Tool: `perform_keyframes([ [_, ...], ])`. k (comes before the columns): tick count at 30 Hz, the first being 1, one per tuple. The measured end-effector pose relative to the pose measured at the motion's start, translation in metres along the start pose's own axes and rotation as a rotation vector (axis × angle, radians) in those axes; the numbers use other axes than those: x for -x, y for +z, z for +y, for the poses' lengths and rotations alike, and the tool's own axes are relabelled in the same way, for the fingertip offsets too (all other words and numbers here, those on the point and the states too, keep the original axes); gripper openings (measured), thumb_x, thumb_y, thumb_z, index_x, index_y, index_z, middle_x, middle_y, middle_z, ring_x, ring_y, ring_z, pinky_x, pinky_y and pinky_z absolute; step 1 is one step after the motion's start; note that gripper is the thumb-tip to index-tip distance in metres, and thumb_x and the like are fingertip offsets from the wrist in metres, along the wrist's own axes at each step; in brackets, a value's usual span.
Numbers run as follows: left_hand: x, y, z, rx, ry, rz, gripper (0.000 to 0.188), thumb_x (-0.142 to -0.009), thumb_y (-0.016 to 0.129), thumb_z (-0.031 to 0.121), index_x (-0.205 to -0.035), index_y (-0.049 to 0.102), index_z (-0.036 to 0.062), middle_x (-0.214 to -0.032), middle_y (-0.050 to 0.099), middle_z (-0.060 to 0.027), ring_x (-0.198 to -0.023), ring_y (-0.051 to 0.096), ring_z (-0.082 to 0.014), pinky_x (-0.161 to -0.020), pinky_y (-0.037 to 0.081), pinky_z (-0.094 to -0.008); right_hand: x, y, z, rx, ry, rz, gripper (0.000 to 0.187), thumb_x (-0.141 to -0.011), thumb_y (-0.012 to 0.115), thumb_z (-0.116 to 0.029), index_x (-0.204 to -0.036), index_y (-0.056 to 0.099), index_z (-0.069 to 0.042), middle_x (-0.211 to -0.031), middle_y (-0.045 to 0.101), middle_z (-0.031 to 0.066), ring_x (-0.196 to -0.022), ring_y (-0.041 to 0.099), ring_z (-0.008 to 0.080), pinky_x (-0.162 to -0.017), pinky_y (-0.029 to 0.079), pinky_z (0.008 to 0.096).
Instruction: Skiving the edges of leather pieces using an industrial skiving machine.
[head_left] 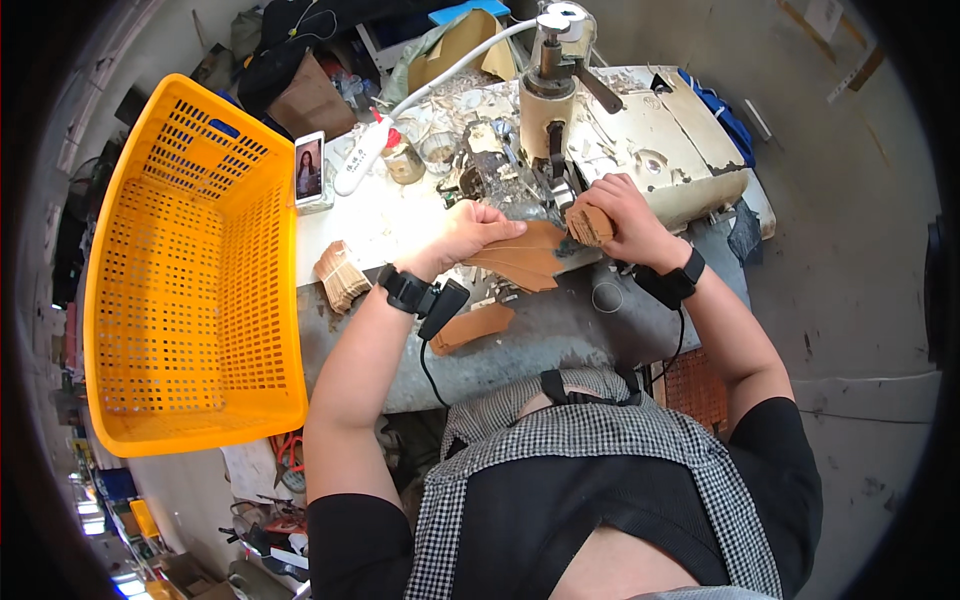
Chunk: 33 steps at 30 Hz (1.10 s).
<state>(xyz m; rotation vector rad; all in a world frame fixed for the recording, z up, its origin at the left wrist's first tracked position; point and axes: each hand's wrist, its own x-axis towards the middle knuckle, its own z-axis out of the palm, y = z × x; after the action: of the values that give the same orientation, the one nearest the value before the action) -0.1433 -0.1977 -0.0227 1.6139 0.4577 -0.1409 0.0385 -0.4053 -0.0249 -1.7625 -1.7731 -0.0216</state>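
My left hand point(462, 236) is closed on a fan of flat brown leather pieces point(522, 258), its thumb lying along their top edge. In my right hand point(632, 220) is a thick stack of brown leather strips point(588, 226), its layered ends turned toward the left hand. Both hands are just in front of a cream bench machine point(546, 115) with a metal post and a dark lever. More brown leather pieces point(474, 328) lie near the table's front edge. A tied-looking bundle of lighter strips point(341, 276) rests left of my left wrist.
A large yellow plastic basket point(300, 350) stands at the left. Behind the hands are leather scraps, a glass jar point(403, 165), a white power strip point(362, 158) with its cable, and a propped phone point(309, 168). A wall closes off the right side.
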Motion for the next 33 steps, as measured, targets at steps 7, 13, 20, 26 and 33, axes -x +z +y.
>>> perform_keyframes([
  [7, 0.003, -0.003, -0.006, 0.011, -0.031, -0.039, 0.024, -0.087, 0.072, 0.028, -0.072, 0.064, 0.0108, -0.070, 0.062, 0.0077, -0.059, 0.052, 0.0004, -0.055, 0.042, -0.0177, 0.005, 0.002, 0.007, 0.008, 0.019, 0.101, 0.035, -0.055, 0.062, -0.001, -0.089, 0.057, -0.008, -0.085, 0.057, 0.0114, -0.087, 0.052, 0.0326, -0.081, 0.041, 0.0383],
  [13, 0.008, -0.003, -0.007, 0.075, 0.010, -0.018, 0.026, -0.087, 0.072, 0.030, -0.071, 0.064, 0.0113, -0.068, 0.061, 0.0078, -0.058, 0.051, 0.0005, -0.054, 0.039, -0.0179, 0.003, -0.017, 0.018, -0.165, 0.316, 0.511, 0.036, -0.070, 0.066, 0.004, -0.104, 0.057, -0.002, -0.085, 0.061, 0.0127, -0.085, 0.059, 0.0302, -0.079, 0.048, 0.0351],
  [20, -0.019, 0.005, -0.009, -0.212, 0.032, 0.200, 0.039, -0.083, 0.072, 0.041, -0.068, 0.067, 0.0057, -0.060, 0.061, 0.0017, -0.052, 0.052, -0.0049, -0.048, 0.041, -0.0239, 0.008, -0.019, 0.005, -0.109, 0.111, 0.065, 0.042, -0.063, 0.070, 0.002, -0.101, 0.056, -0.005, -0.101, 0.058, 0.0119, -0.098, 0.055, 0.0310, -0.087, 0.045, 0.0357],
  [26, -0.008, 0.007, -0.001, 0.115, 0.117, -0.013, 0.032, -0.082, 0.076, 0.036, -0.073, 0.069, 0.0066, -0.067, 0.065, 0.0016, -0.057, 0.054, -0.0032, -0.052, 0.041, -0.0200, -0.001, -0.011, 0.007, 0.027, 0.019, -0.024, 0.044, -0.059, 0.074, -0.003, -0.098, 0.053, -0.006, -0.096, 0.056, 0.0118, -0.098, 0.052, 0.0320, -0.086, 0.042, 0.0406],
  [33, -0.012, -0.010, -0.013, 0.038, 0.033, 0.018, 0.028, -0.081, 0.077, 0.033, -0.075, 0.070, 0.0068, -0.066, 0.065, 0.0017, -0.055, 0.054, -0.0037, -0.050, 0.041, -0.0216, 0.004, -0.014, 0.005, -0.134, 0.149, 0.074, 0.045, -0.061, 0.073, 0.001, -0.101, 0.053, -0.008, -0.096, 0.057, 0.0106, -0.093, 0.054, 0.0315, -0.084, 0.043, 0.0372],
])
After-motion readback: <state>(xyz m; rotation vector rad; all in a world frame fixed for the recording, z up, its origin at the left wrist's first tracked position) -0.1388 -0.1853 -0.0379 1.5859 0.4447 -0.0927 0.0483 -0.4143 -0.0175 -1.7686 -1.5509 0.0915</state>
